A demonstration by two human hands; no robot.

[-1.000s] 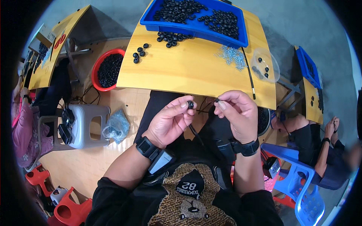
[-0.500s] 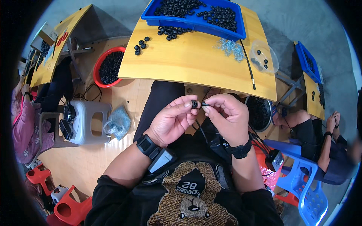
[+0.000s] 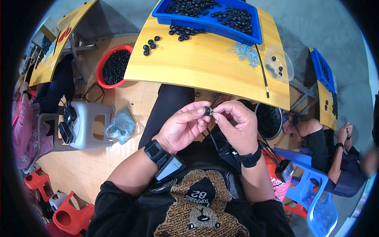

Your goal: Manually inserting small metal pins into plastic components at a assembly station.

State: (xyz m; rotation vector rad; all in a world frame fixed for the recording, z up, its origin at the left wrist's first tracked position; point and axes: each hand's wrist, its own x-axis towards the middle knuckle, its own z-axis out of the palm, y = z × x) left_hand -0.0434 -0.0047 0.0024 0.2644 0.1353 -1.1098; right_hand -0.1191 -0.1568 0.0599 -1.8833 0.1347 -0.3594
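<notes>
Above my lap, my left hand (image 3: 183,124) pinches a small black round ring-like part (image 3: 207,111) with a hole in it between thumb and fingertips. My right hand (image 3: 238,124) is closed in a pinch right beside it, its fingertips at the part's hole. What those fingertips hold is small and mostly hidden. Beyond my hands, several matching black parts (image 3: 149,46) lie loose on the yellow table (image 3: 189,65), with more heaped in a blue tray (image 3: 205,23).
A pile of small clear pieces (image 3: 245,54), a thin black rod (image 3: 263,75) and a clear plastic tub (image 3: 290,69) are on the table. On the floor stand a red basin (image 3: 100,73) of black parts, a grey stool (image 3: 92,128) and a plastic bag (image 3: 121,125). A person sits at right.
My right fingertips have come closer to the black part in my left hand, closing the small gap between them. The view has shifted slightly.
</notes>
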